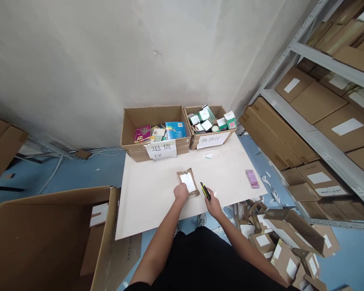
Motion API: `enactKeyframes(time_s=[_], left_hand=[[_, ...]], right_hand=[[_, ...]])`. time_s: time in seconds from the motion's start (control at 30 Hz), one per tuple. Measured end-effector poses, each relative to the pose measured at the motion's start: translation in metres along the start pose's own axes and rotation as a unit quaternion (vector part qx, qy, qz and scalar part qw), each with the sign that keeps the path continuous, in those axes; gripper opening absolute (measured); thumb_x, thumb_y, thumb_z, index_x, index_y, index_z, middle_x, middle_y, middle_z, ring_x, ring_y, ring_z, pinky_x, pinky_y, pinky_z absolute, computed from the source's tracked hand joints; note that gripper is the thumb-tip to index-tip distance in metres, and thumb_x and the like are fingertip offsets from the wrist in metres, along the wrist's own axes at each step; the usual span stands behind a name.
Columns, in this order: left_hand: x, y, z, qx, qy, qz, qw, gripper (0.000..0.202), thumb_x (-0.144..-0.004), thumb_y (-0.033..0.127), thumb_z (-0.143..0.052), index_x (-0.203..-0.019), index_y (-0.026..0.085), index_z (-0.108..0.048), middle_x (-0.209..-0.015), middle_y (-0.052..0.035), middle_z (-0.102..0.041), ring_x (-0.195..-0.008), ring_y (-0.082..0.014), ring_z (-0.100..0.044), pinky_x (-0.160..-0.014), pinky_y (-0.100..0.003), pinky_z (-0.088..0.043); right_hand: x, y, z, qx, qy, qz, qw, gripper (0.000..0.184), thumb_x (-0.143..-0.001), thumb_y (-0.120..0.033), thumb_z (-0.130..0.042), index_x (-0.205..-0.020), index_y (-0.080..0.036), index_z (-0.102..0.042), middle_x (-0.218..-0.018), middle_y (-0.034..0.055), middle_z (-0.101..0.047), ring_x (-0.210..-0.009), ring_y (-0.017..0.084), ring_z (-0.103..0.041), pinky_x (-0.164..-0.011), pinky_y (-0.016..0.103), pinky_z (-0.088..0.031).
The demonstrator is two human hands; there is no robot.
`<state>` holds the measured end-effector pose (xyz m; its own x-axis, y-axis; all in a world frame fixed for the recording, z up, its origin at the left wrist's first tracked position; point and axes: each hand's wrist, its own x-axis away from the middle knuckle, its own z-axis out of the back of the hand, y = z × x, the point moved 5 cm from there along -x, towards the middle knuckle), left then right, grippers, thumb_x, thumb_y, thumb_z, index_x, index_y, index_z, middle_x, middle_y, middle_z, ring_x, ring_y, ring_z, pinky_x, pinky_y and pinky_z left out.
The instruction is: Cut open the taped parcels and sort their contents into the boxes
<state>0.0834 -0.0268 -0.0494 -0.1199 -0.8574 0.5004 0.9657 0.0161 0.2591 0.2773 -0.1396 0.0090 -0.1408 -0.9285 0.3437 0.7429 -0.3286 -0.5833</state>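
A small brown cardboard parcel (188, 182) with a white label lies on the white table (151, 194). My left hand (181, 191) rests on the parcel's near left corner, fingers curled, pressing it down. My right hand (212, 204) is closed round a yellow and black utility knife (205, 191), whose tip points at the parcel's right edge, just beside it.
Two open labelled cartons stand at the table's far edge: one with books (156, 133), one with small green and white boxes (210, 123). A large open carton (48, 238) stands left. Torn packaging (279, 238) litters the floor right, below shelves of boxes (321, 121). A pink item (252, 178) lies on the table.
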Motion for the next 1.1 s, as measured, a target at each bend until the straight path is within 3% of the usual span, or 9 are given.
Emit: enactKeyframes(time_s=[0.1,0.17,0.23,0.33,0.43,0.5,0.67,0.93,1.1], left_hand=[[-0.004,-0.003,0.008,-0.053,-0.007,-0.129,0.990,0.074,-0.086,0.030,-0.070,-0.156,0.030,-0.046,-0.165,-0.0141,-0.041,-0.154,-0.0351,-0.033,-0.115,-0.049,-0.040],[-0.007,-0.006,0.010,-0.094,-0.013,-0.192,0.977,0.071,-0.089,0.027,-0.065,-0.156,0.038,-0.044,-0.169,-0.0069,-0.036,-0.158,-0.0329,-0.024,-0.118,-0.052,-0.035],[-0.011,-0.010,0.013,-0.113,0.001,-0.178,0.978,0.064,-0.095,0.027,-0.055,-0.156,0.038,-0.045,-0.165,-0.0080,-0.043,-0.155,-0.0335,-0.029,-0.116,-0.055,-0.035],[-0.012,-0.010,0.014,-0.120,0.032,-0.117,0.985,0.054,-0.097,0.031,-0.051,-0.150,0.020,-0.056,-0.144,-0.0220,-0.058,-0.138,-0.0399,-0.046,-0.110,-0.057,-0.039],[-0.005,-0.005,0.009,-0.124,0.045,-0.093,0.987,0.046,-0.098,0.029,-0.050,-0.136,0.010,-0.066,-0.129,-0.0256,-0.064,-0.126,-0.0397,-0.053,-0.105,-0.055,-0.043],[0.002,-0.007,0.006,-0.123,0.057,-0.090,0.987,0.046,-0.098,0.028,-0.047,-0.137,0.012,-0.066,-0.137,-0.0236,-0.061,-0.130,-0.0383,-0.051,-0.106,-0.054,-0.043],[0.010,-0.025,-0.002,-0.104,0.076,-0.085,0.988,0.058,-0.098,0.029,-0.049,-0.156,0.027,-0.048,-0.168,-0.0148,-0.038,-0.152,-0.0375,-0.033,-0.115,-0.058,-0.038],[0.001,-0.035,-0.015,-0.098,0.043,-0.108,0.988,0.065,-0.098,0.024,-0.049,-0.161,0.038,-0.039,-0.169,-0.0080,-0.039,-0.158,-0.0353,-0.026,-0.120,-0.061,-0.031],[0.001,-0.038,-0.021,-0.092,0.051,-0.116,0.988,0.060,-0.100,0.027,-0.051,-0.159,0.037,-0.043,-0.170,-0.0079,-0.037,-0.159,-0.0336,-0.025,-0.120,-0.057,-0.033]], right_hand=[[-0.007,-0.013,-0.001,-0.005,0.005,0.017,1.000,0.061,-0.102,-0.027,-0.041,-0.162,-0.024,-0.030,-0.128,0.0089,-0.072,-0.107,0.025,-0.071,-0.093,0.033,-0.053],[-0.011,-0.020,-0.001,-0.013,-0.002,0.017,1.000,0.062,-0.102,-0.026,-0.040,-0.163,-0.024,-0.028,-0.131,0.0093,-0.071,-0.110,0.025,-0.071,-0.094,0.033,-0.053],[-0.015,-0.023,-0.001,-0.014,-0.011,0.010,1.000,0.064,-0.101,-0.025,-0.041,-0.163,-0.025,-0.027,-0.130,0.0087,-0.072,-0.111,0.025,-0.070,-0.095,0.033,-0.052],[-0.017,-0.024,0.000,-0.011,-0.007,0.000,1.000,0.064,-0.100,-0.024,-0.042,-0.163,-0.026,-0.028,-0.131,0.0083,-0.071,-0.114,0.025,-0.070,-0.096,0.034,-0.052],[-0.016,-0.019,0.001,-0.014,0.001,-0.005,1.000,0.063,-0.100,-0.023,-0.041,-0.162,-0.026,-0.029,-0.136,0.0078,-0.069,-0.115,0.024,-0.069,-0.097,0.033,-0.052],[-0.015,-0.015,0.000,-0.015,0.001,-0.006,1.000,0.063,-0.100,-0.023,-0.041,-0.162,-0.026,-0.029,-0.138,0.0077,-0.068,-0.116,0.023,-0.069,-0.097,0.032,-0.052],[-0.019,-0.021,-0.002,0.024,-0.018,0.006,1.000,0.062,-0.102,-0.022,-0.041,-0.163,-0.024,-0.029,-0.136,0.0088,-0.069,-0.118,0.023,-0.068,-0.098,0.031,-0.050],[-0.071,-0.076,-0.017,0.150,-0.073,0.055,0.984,0.060,-0.105,-0.021,-0.039,-0.163,-0.028,-0.030,-0.135,0.0089,-0.069,-0.117,0.023,-0.068,-0.094,0.029,-0.047],[-0.097,-0.085,-0.030,0.210,-0.113,0.045,0.970,0.063,-0.103,-0.017,-0.042,-0.164,-0.028,-0.031,-0.128,0.0117,-0.072,-0.115,0.026,-0.069,-0.092,0.032,-0.046]])
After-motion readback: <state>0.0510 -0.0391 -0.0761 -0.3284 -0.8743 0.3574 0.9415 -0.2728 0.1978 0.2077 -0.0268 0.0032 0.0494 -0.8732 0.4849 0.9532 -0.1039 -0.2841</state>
